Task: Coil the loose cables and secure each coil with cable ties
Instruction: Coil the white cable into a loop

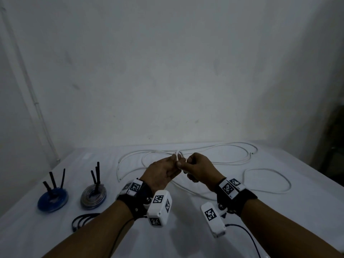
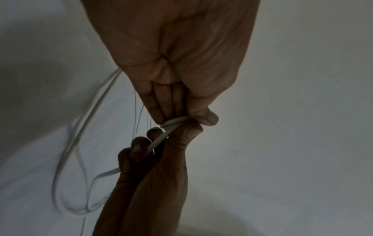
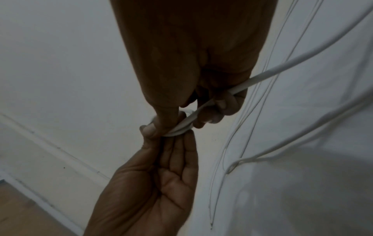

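Cable [image 1: 178, 153] between both hands (pinched)

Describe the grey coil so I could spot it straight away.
Start at the white table and look to its left side, well left of the two hands. Two flat coils lie side by side there, each with black ties sticking up. The grey coil is the right one, nearer the hands; its neighbour is the blue coil.

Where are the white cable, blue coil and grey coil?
white cable [image 1: 268, 192], head view, on its loose loop at the right.
blue coil [image 1: 53, 201], head view, on its ring.
grey coil [image 1: 93, 197], head view, on its ring.
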